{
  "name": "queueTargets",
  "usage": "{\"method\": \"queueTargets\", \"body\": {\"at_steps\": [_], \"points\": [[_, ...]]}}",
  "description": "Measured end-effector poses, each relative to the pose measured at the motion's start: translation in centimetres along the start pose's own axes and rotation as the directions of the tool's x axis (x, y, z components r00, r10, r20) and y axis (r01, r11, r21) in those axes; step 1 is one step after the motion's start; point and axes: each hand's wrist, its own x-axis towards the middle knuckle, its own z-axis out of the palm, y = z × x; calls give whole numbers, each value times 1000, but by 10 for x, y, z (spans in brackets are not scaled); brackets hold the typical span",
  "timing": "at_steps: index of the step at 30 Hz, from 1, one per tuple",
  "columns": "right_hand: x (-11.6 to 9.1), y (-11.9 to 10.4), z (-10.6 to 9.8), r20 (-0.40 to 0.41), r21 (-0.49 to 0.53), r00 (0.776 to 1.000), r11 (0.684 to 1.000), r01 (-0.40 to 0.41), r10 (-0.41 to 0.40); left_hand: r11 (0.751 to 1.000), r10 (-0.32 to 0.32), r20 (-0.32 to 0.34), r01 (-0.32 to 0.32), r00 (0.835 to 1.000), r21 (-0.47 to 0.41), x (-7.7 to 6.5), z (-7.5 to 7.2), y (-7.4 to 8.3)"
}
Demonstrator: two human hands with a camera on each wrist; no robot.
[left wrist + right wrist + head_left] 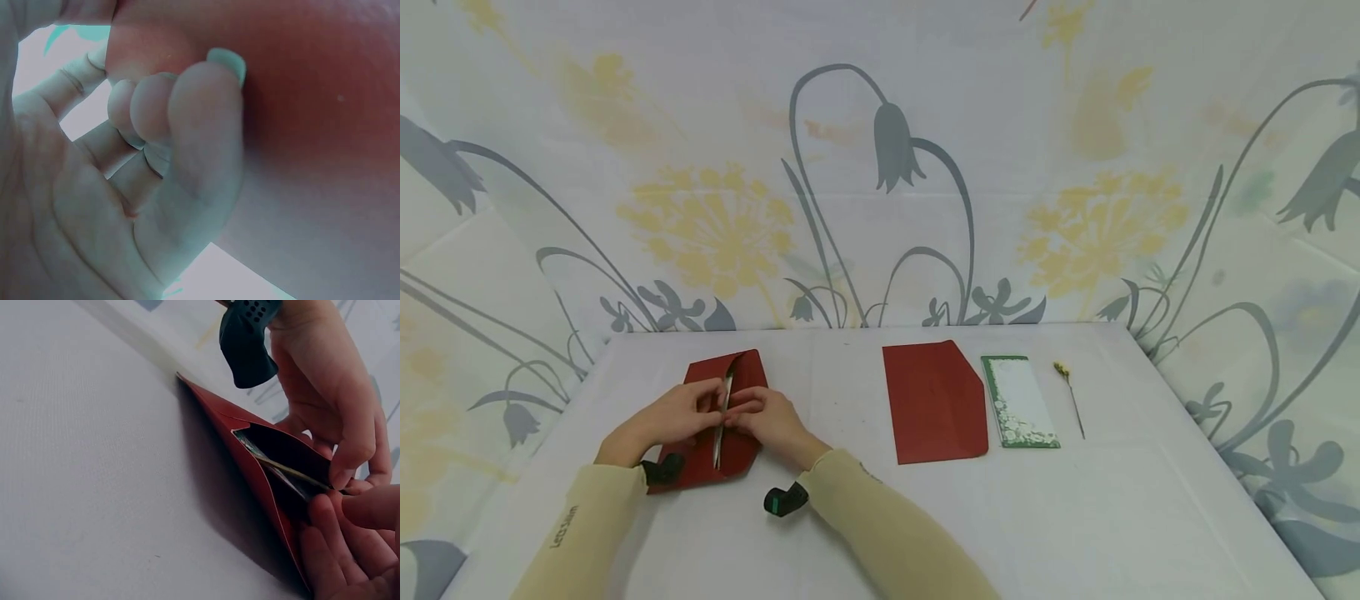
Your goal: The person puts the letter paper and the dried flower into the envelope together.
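A red envelope (pixel 741 454) lies at the table's left, its mouth spread wide. Inside stands a patterned card (pixel 255 447), beside a thin yellowish strip (pixel 290 470) whose kind I cannot tell. My left hand (pixel 681 412) holds the envelope from the left, its thumb (pixel 206 119) against the red paper. From the right, my right hand (pixel 775 425) pinches at the card's edge within the mouth. Both hands' fingertips meet there and hide part of the contents.
Right of centre lies a second red envelope (pixel 934 408). Beside it are a white card with a green floral border (pixel 1018 400) and a thin-stemmed yellow flower (pixel 1067 379). A patterned cloth (pixel 850 208) hangs behind the white table (pixel 850 533).
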Motion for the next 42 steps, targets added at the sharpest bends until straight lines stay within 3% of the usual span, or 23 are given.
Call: {"method": "queueTargets", "body": {"at_steps": [6,11,20,25,35,42], "points": [[0,-3,-4,118,-128,993,992,-5,20,1000,0,4,0,1000,8,1,-1,-1],[2,-5,-5,183,-140,982,990,-20,46,1000,-12,12,11,1000,20,2,-1,-3],[-2,-6,-10,142,-45,990,999,2,4,1000,10,8,-10,1000,-9,3,0,-2],[-5,-5,-15,121,-18,993,1000,8,-5,1000,-12,25,12,1000,-12,6,4,-6],[-13,-9,-26,141,-37,989,999,38,-33,998,-38,35,36,999,46,7,9,-7],[-16,-9,-29,168,-45,986,999,16,-9,996,-49,52,45,997,73,9,10,-5]]}}
